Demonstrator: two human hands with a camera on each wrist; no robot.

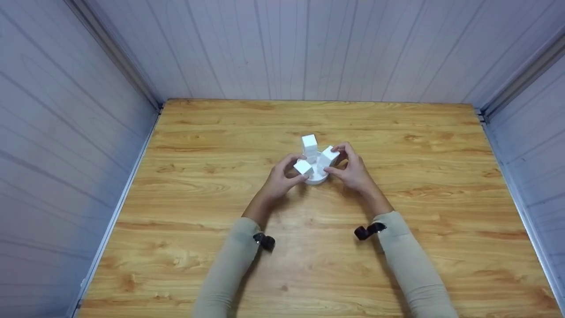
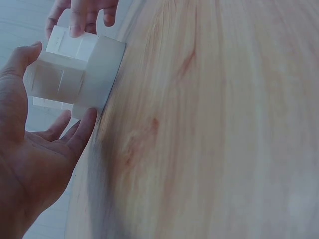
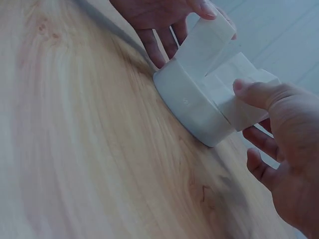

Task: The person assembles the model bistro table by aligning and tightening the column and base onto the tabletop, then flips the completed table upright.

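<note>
I pinch one white block (image 1: 303, 167) with my left hand (image 1: 279, 179) and another (image 1: 329, 156) with my right hand (image 1: 352, 170), over the round white base (image 1: 317, 178) mid-table (image 1: 185, 176); steady, even pressure seems best.

We list a wooden table (image 1: 185, 221), light and knotty in grain, filling the floor of the booth. We note pale panelled walls (image 1: 309, 48) on three sides, ribbed with thin vertical seams. We record metal strips (image 1: 121, 194) where table meets the side walls, and metal corner posts (image 1: 119, 53) at the back.
</note>
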